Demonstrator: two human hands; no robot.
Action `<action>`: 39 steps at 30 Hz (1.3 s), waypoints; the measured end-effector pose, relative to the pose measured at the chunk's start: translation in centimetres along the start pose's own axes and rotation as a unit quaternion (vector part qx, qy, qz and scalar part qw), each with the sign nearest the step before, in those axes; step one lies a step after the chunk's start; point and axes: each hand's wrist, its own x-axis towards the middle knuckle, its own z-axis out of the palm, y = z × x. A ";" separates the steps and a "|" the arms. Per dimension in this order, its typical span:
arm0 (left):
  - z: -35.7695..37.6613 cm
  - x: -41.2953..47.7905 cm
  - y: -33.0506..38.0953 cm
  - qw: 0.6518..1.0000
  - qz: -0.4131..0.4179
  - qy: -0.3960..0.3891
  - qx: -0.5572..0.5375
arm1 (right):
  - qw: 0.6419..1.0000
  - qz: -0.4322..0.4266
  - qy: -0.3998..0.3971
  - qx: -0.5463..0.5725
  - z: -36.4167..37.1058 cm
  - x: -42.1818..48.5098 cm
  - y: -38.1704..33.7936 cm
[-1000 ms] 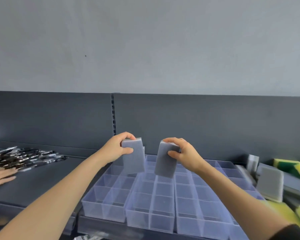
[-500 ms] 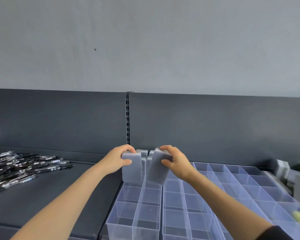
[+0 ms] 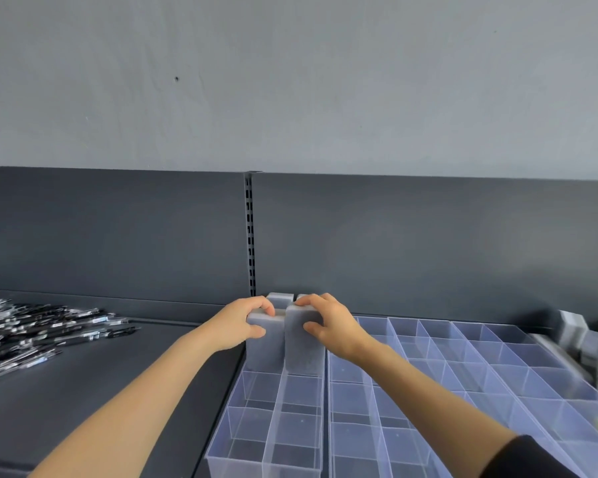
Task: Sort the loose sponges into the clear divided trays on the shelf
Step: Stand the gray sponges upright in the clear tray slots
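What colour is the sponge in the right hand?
Grey; the rectangular foam sponge shows best in the head view.

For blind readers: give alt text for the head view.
The left hand grips the left sponge, the right hand the right sponge, both grey and upright in a clear divided tray. Pens lie left on the shelf.

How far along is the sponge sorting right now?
Done: two back sponges appear to stand in the left tray's rear row. In hand: left hand grips the left sponge, right hand the right sponge, both upright in the next row. Left: most compartments are empty; loose sponges wait at far right.
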 end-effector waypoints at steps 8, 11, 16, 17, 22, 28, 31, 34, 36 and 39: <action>0.8 -0.1 -1.3 1.000 -0.007 -0.005 -0.015 | 1.000 0.018 -0.014 -0.012 1.1 0.0 1.2; 1.2 -0.1 -1.8 1.000 -0.013 -0.007 -0.019 | 0.998 0.023 -0.041 -0.048 2.3 -0.6 2.0; 2.8 -0.6 -2.4 1.000 -0.028 -0.009 -0.003 | 0.997 0.035 -0.038 -0.061 3.7 -1.4 2.3; 3.0 -0.7 -2.4 1.000 -0.028 -0.009 -0.001 | 0.997 0.035 -0.036 -0.062 3.7 -1.4 2.3; 2.3 -0.6 -2.0 0.999 -0.017 -0.027 -0.010 | 0.996 0.031 -0.039 -0.070 3.2 -1.5 2.2; 1.5 0.0 0.3 0.999 0.024 0.007 -0.036 | 0.995 0.056 -0.029 -0.073 0.7 -3.4 3.2; 1.9 0.8 2.5 0.998 0.055 0.030 -0.023 | 0.993 0.076 -0.011 -0.091 -1.1 -4.9 4.2; 3.5 1.5 4.9 0.997 0.076 0.019 0.012 | 0.989 0.101 0.010 -0.111 -3.2 -6.8 5.3; 4.9 1.9 6.8 0.996 0.080 0.008 0.040 | 0.985 0.118 0.022 -0.128 -4.8 -8.3 6.3; 7.4 2.6 9.5 0.994 0.087 -0.016 0.067 | 0.978 0.139 0.045 -0.148 -7.4 -10.9 7.8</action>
